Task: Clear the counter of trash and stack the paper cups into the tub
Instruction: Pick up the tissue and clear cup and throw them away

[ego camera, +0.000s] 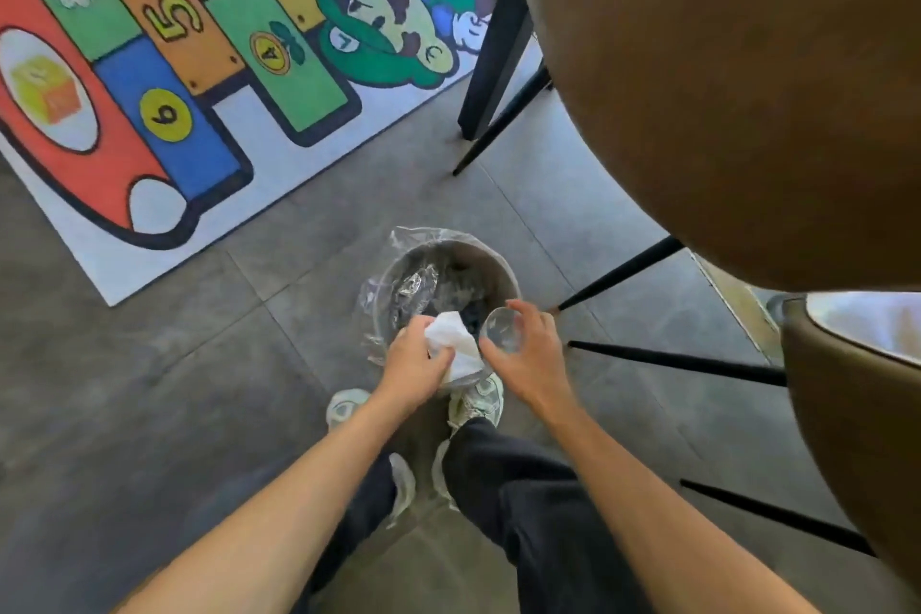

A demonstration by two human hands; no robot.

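A small round trash bin (503, 272) lined with a clear plastic bag stands on the grey floor just in front of my feet. My left hand (411, 366) grips a crumpled white napkin (456, 339) over the bin's near rim. My right hand (531, 354) holds a clear plastic cup (501, 329) by its rim, tipped over the bin's right side. Dark trash lies inside the bin. No paper cups, tub or counter are in view.
A colourful numbered play rug (164, 65) covers the floor at the upper left. Brown upholstered chairs (722, 90) with thin black legs (678, 361) crowd the right side. My shoes and dark trousers are below the bin.
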